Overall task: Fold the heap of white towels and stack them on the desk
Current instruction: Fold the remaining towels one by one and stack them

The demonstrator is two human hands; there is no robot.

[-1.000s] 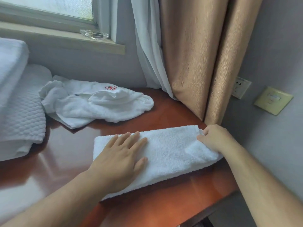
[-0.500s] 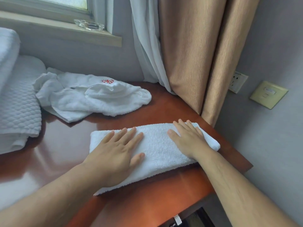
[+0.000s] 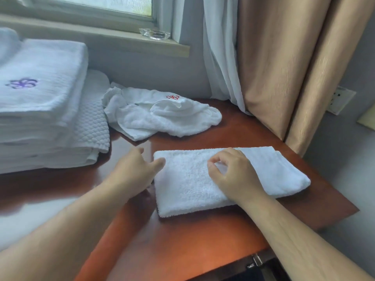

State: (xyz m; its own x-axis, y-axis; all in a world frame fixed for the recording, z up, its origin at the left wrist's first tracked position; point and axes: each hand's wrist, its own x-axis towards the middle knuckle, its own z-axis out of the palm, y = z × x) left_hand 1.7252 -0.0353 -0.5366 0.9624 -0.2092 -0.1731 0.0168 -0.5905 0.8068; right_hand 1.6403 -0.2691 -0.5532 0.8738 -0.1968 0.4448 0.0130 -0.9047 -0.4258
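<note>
White towel (image 3: 194, 187) lies folded on desk (image 3: 203, 250); left hand (image 3: 136, 171) loose at its end, right hand (image 3: 233, 175) curled atop, grip unclear. Next, likely: lift onto stack (image 3: 40, 110).

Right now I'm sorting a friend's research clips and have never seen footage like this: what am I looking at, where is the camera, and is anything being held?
There is no machine here. A person is folding towels, and the view comes from a camera worn on their head, looking down at their own arms. On the reddish wooden desk lies a folded white towel. The left hand sits at its left end, thumb touching the edge, fingers relaxed. The right hand rests on top with curled fingers; whether it pinches the cloth is not clear. Behind lies a crumpled white towel with a red mark, not yet folded, and to the left a stack of folded white linen. A glass dish stands on the windowsill.
</note>
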